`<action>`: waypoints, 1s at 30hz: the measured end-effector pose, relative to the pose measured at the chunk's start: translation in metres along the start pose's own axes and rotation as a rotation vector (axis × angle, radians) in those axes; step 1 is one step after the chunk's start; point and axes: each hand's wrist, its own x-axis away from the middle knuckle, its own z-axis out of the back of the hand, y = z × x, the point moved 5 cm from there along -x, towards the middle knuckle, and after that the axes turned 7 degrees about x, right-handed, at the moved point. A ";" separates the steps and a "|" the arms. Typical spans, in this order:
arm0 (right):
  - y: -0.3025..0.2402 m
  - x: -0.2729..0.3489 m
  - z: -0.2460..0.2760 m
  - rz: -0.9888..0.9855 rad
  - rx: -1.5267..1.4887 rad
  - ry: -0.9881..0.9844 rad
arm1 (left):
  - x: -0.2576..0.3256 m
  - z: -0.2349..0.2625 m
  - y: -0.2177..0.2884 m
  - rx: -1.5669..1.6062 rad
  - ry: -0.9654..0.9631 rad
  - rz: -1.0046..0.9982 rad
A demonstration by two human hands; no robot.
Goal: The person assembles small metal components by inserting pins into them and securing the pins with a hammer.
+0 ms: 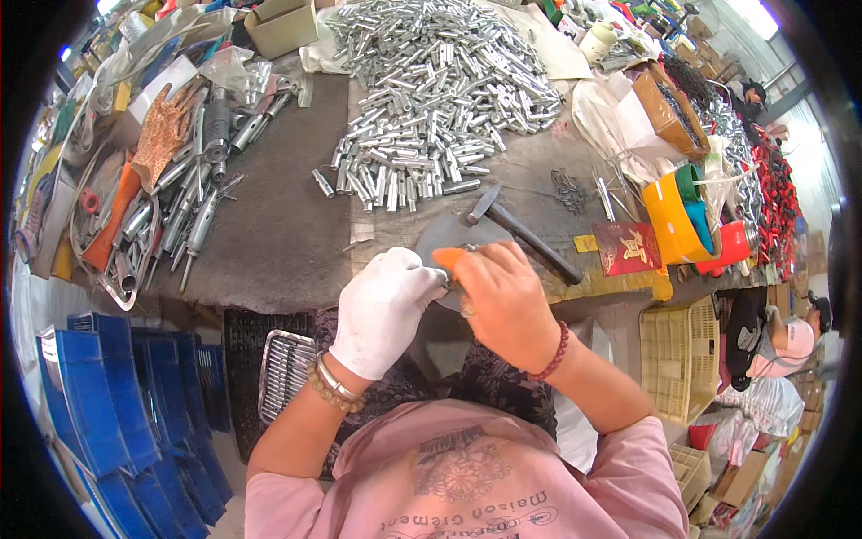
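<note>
My left hand (384, 310), in a white glove, is closed with its fingertips at a small metal piece (447, 281), mostly hidden between the hands. My bare right hand (507, 301) meets it there in a pinch, an orange finger cover (448, 258) on one finger. Both hands are at the table's near edge, over a grey round plate (438, 234). Beside the plate, a hammer (530, 235) lies with its head resting toward it. Beyond is a large heap of silver metal sleeves (440, 99).
Long metal tools (193, 193) and an orange patterned glove (164, 135) crowd the left. To the right are a red booklet (628, 249), a cut yellow container (675, 216) and thin rods (603, 196). Blue bins (99, 395) and a yellow crate (678, 359) stand below table level. Other people work at far right.
</note>
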 end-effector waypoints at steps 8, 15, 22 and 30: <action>0.014 0.008 0.005 -0.052 -0.059 -0.016 | 0.000 0.001 0.002 0.025 0.004 0.039; 0.088 0.030 0.020 -0.289 0.288 -0.119 | 0.001 0.004 -0.001 0.122 -0.033 0.078; 0.042 0.046 0.054 -0.288 -0.023 -0.026 | -0.002 0.002 0.000 0.076 -0.057 0.056; 0.008 0.063 0.037 -0.152 0.070 -0.066 | -0.001 0.001 -0.001 0.060 -0.043 0.047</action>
